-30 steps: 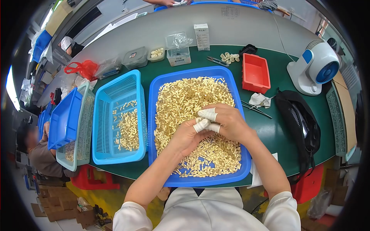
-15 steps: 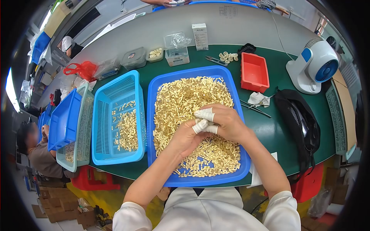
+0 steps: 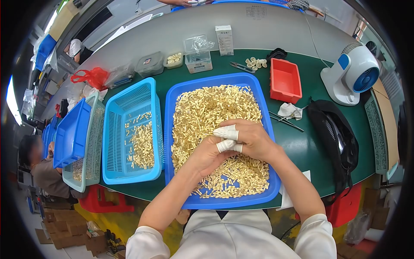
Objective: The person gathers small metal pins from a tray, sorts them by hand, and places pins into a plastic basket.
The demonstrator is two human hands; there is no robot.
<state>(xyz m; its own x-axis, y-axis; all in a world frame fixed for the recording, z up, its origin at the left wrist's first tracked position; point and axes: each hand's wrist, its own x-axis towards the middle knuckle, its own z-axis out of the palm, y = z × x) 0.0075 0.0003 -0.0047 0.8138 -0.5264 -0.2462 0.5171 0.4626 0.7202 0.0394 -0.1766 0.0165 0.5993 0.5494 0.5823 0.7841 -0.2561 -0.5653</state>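
Many small brass-coloured metal pieces (image 3: 215,105) fill a blue tray (image 3: 274,190) in front of me. My left hand (image 3: 209,154) and my right hand (image 3: 254,139) meet above the right-middle of that tray. White covers sit on the thumbs and some fingertips. The fingers of both hands are drawn together, thumb against fingertips, and what they pinch is hidden behind the covered tips. To the left, a light blue perforated basket (image 3: 110,129) holds a smaller heap of the same brass pieces.
Left of the basket stand a blue bin (image 3: 71,134) and a pale green basket (image 3: 95,142). Tweezers (image 3: 286,121), a red tray (image 3: 285,80), a black bag (image 3: 334,142) and a white fan (image 3: 345,80) lie rightward. A co-worker (image 3: 49,172) sits far left.
My fingertips have shifted slightly: the left thumb and the right covered fingers have moved closer together and a little left. Both hands stay over the tray.
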